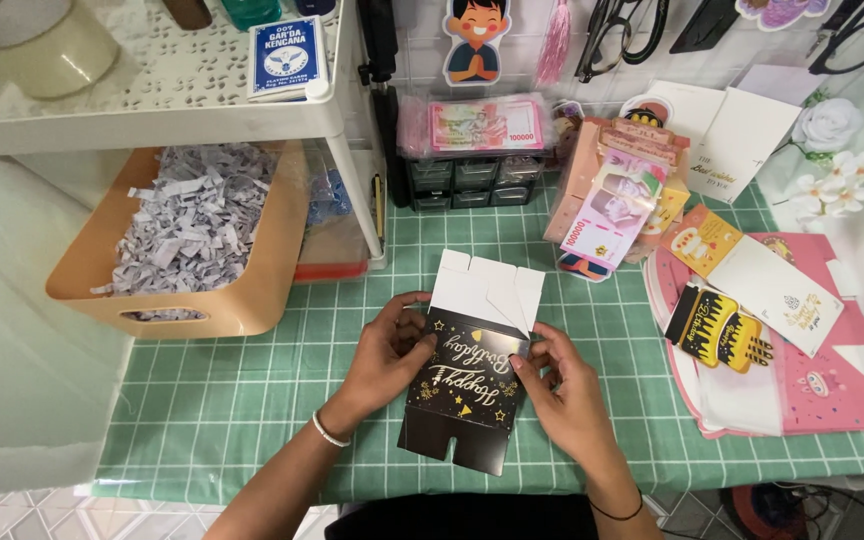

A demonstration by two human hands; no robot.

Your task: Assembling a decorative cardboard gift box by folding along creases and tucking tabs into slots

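A green mat with a white grid (252, 400) covers the tabletop from its near edge to the tiled wall at the far edge. At the far left corner stands a white shelf rack (152, 110) with a roll of clear tape (42, 45) and a blue card box (287, 55) on its perforated top, and under it sits a tan bin (252, 290) full of shredded grey paper (192, 220). Along the right edge lies a flat pink card sheet (852, 390), with a white printed card (777, 290) and a black and yellow cake-shaped cutout (717, 330) resting on its near-left part, and white artificial flowers (837, 160) beyond it toward the far right corner. At the middle of the far edge sits a small dark drawer unit (467, 180) with a clear packet of pink play banknotes (482, 125) on top, and just to its right a pink box (602, 190) with more play notes spilling toward the mat. At the middle of the near edge is a black gift box (462, 390), partly folded, printed with gold lettering and stars, its white inner flaps (487, 290) standing open at the far end. The left hand (387, 355) grips the box's left side, thumb bent onto the black face and fingers curled behind it. The right hand (557, 385) pinches the box's right edge between thumb and fingertips. A white bracelet (330, 432) circles the left wrist and a thin black band (617, 512) the right.
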